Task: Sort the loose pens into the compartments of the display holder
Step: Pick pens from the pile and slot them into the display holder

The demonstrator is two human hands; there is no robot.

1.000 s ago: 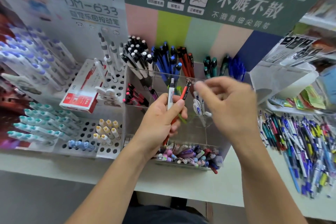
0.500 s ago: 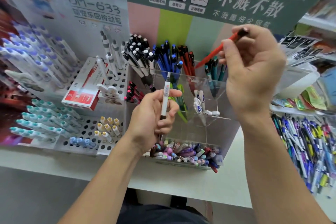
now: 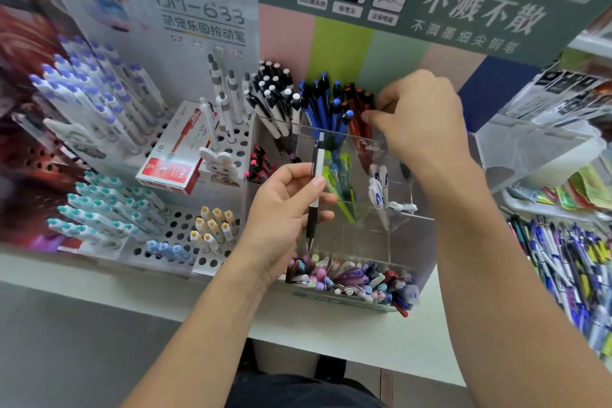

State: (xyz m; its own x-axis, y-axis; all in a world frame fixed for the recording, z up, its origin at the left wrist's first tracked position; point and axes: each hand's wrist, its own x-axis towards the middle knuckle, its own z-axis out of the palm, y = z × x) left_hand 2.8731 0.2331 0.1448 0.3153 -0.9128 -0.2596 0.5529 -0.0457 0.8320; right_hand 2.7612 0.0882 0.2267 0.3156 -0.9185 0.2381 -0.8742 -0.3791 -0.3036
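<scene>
Stationery racks crowd the white tabletop [image 3: 347,334] in front of me, with the clear display holder [image 3: 374,219] at the centre. My left hand [image 3: 284,209] pinches a white pen [image 3: 317,175] with a black grip, upright, tip down, above the front compartment full of mixed pens [image 3: 351,278]. My right hand [image 3: 420,122] reaches to the back row, fingers curled at the red pens [image 3: 359,103] standing beside the blue pens [image 3: 326,106]; whether it grips one I cannot tell. Loose pens [image 3: 569,262] lie heaped on the tabletop at my right.
</scene>
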